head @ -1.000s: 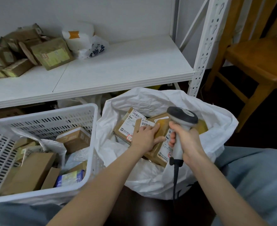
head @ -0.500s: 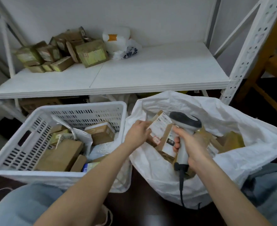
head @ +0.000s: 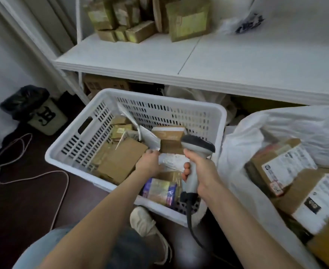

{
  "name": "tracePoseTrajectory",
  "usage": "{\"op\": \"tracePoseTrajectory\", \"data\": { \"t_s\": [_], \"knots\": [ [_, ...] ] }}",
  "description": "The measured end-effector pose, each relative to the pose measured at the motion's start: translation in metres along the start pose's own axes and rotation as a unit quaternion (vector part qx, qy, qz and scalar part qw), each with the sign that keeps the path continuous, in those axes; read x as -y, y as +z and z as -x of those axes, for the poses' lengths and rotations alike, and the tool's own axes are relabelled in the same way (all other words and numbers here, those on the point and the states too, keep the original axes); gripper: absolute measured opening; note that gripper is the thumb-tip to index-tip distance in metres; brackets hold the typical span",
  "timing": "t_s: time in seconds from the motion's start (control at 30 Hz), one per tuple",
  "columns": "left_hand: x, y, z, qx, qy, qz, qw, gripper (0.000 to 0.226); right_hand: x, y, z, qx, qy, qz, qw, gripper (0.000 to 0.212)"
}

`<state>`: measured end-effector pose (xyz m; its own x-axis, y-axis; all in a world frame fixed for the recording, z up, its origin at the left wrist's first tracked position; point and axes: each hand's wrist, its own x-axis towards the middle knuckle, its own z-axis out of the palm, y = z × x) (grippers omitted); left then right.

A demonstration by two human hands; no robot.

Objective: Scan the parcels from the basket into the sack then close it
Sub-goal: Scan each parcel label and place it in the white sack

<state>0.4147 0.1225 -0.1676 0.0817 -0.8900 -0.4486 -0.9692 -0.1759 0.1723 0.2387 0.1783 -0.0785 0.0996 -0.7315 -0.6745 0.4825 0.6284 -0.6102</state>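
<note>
The white slotted basket [head: 76, 146] stands on the dark floor and holds several parcels: a flat brown box [head: 119, 162], a smaller brown box [head: 169, 136], a white mailer [head: 171, 160] and a blue-and-yellow pack [head: 159, 189]. My left hand [head: 149, 164] reaches into the basket, fingertips down at the edge of the white mailer; its fingers are hidden. My right hand [head: 200, 171] grips the grey barcode scanner [head: 197, 145] above the basket's right side. To the right, the white sack [head: 295, 123] lies open with labelled brown boxes [head: 287, 167] inside.
A white shelf [head: 218, 61] runs behind the basket, with a pile of brown parcels [head: 140, 16] and a white bag [head: 243, 22] on it. A bin lined with a black bag [head: 37, 111] and a loose cable [head: 24, 171] lie left. My shoe [head: 146, 224] is under the basket's front edge.
My left hand has left the boxes in the sack and moved left into the basket. My right hand followed with the scanner. The view swung left and down.
</note>
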Motion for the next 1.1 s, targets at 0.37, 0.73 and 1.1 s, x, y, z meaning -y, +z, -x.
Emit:
{"op": "tracePoseTrajectory", "data": {
  "t_s": [0.37,0.73,1.1],
  "knots": [
    [0.151,-0.017,-0.097,-0.014,-0.254,0.038,0.966,0.082,-0.045,0.054,-0.101,0.008,0.123,-0.003,0.992,0.013],
    [0.147,-0.028,-0.085,-0.023,-0.215,0.213,0.953,0.056,-0.041,0.055,-0.091,0.011,0.107,0.008,0.994,0.013],
    [0.035,-0.110,0.046,-0.343,0.309,0.115,0.880,0.051,0.035,-0.026,0.027,-0.047,-0.107,-0.032,0.993,0.033]
  ]
}}
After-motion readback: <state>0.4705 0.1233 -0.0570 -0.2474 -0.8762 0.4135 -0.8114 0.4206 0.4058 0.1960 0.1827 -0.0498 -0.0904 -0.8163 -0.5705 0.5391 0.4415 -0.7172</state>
